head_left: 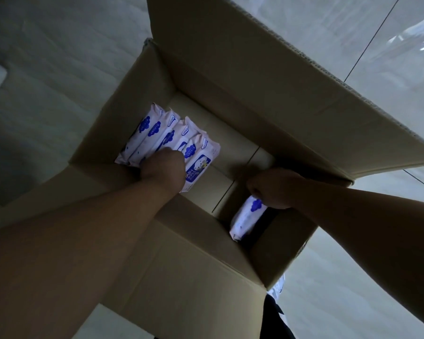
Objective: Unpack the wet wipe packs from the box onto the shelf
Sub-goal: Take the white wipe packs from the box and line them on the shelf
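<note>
An open cardboard box [267, 99] stands on the floor below me, flaps spread outward. Inside, at the left, several white and blue wet wipe packs [154, 135] stand side by side. My left hand [163, 168] reaches in and its fingers are closed around this row of packs. At the box's near right corner a single wipe pack [246, 216] stands on end, and my right hand [271, 187] grips its top edge. The bare cardboard bottom shows between the two hands. No shelf is in view.
Pale glossy floor tiles [377, 69] surround the box. The big far flap [230, 45] rises at the back right; a near flap [181, 265] lies under my left forearm. A dark trouser leg and a white shoe [278, 286] show at the bottom.
</note>
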`<state>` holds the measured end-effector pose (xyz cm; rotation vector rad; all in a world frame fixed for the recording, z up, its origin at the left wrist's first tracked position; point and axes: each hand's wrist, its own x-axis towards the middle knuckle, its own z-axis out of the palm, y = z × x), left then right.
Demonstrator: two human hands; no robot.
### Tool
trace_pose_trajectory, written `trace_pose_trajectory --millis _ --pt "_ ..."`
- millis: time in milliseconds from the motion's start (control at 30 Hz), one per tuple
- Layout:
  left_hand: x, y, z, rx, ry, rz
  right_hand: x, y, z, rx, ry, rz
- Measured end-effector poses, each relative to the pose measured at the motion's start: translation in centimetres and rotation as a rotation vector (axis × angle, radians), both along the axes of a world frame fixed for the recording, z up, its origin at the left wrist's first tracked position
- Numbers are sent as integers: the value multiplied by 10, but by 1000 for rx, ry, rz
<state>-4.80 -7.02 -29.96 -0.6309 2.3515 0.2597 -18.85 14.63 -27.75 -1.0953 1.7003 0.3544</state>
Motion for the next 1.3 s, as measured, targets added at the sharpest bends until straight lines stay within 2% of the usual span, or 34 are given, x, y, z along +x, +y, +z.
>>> trace_pose_trajectory --millis 100,233,333,400,567,700,933,1133,1300 --pt "2 1 5 67 64 23 0 -3 4 -115 -78 -132" --pt "3 2 19 177 101 15 -5 -13 8 -122 -135 -307" --pt "5 3 28 385 110 56 -8 -15 19 -179 -144 -367" --pt "5 1 38 482 119 95 -12 -14 33 -188 -152 -400" --pt "2 -6 82 568 100 116 -19 -10 88 -144 -124 -556" --pt "-6 -9 155 626 58 65 -24 -10 154 -81 -154 -621" --pt "-23 -20 301 648 38 56 -47 -17 300 -102 -136 -648" --pt "-43 -36 424 619 129 55 -67 -31 417 -156 -186 -703" --pt "-50 -45 530 665 216 138 -82 -38 522 -239 -193 -691"
